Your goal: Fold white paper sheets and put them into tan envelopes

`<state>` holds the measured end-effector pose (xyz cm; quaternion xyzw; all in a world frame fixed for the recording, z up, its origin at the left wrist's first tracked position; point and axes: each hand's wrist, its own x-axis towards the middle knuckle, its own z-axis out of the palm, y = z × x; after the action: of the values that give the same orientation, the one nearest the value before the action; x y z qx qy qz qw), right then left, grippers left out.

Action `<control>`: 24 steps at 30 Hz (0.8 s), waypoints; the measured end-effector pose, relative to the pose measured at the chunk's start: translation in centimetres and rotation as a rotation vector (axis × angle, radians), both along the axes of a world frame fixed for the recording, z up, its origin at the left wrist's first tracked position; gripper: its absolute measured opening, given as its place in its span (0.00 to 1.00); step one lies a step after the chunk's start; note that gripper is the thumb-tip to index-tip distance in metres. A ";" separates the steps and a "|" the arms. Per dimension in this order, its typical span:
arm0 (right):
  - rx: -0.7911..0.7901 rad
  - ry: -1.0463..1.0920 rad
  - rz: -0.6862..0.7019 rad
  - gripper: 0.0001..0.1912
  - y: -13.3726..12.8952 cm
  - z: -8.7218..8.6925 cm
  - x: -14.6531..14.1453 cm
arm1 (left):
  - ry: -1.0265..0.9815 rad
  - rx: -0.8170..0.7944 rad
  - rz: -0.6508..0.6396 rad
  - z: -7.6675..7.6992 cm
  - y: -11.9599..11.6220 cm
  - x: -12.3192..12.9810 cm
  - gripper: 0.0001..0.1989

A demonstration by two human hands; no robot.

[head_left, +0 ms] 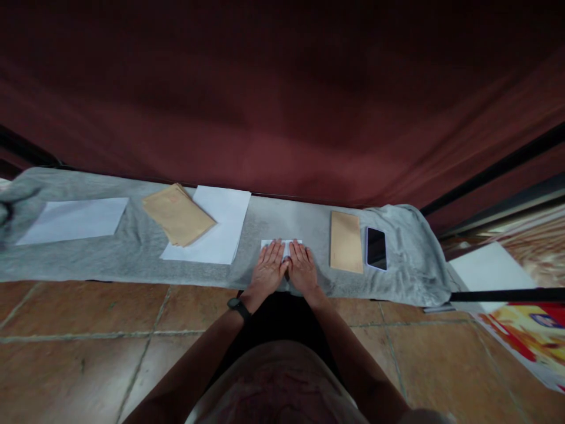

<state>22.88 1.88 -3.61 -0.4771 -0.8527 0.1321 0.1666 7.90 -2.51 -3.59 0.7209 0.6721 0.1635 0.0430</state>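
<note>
Both palms lie flat, side by side, on a small folded sheet of white paper (286, 252) near the front edge of the cloth-covered surface. My left hand (269, 268), with a dark watch on its wrist, covers the paper's left part, fingers stretched out. Over the right part rests my right hand (302, 266), its fingers also extended and the thumbs nearly touching. Most of the paper is hidden beneath them. To the right lies a brown envelope (346, 242). On the left, several brown envelopes (179, 213) sit stacked on white paper sheets (220, 227).
A phone (376, 248) lies right of the single envelope. Another white sheet (75, 221) is at the far left of the grey cloth (291, 218). Behind hangs a dark red curtain (273, 159). A colourful printed box (534, 335) stands at the lower right by a black bar (507, 295).
</note>
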 end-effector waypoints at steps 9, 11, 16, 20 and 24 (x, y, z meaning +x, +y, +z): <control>0.010 -0.026 -0.002 0.29 0.1 0.0 0.0 | 0.028 0.004 -0.098 0.0 -0.2 -1.2 0.31; 0.014 -0.010 -0.015 0.29 0.0 -0.1 0.0 | 0.038 0.001 -0.080 0.1 -0.4 -1.8 0.31; 0.023 0.037 -0.039 0.30 -0.3 -0.4 0.5 | 0.030 -0.023 -0.027 0.1 -0.8 -2.3 0.32; 0.038 0.045 -0.061 0.30 -0.5 -0.6 1.1 | 0.035 -0.033 0.005 0.2 -1.0 -2.2 0.34; 0.051 0.042 -0.072 0.31 -0.7 -0.8 1.7 | 0.033 -0.025 0.043 0.4 -1.3 -2.1 0.35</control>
<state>24.63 1.23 -4.39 -0.5004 -0.8343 0.1144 0.2010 5.81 -3.78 -3.23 0.7085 0.6899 0.1442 0.0373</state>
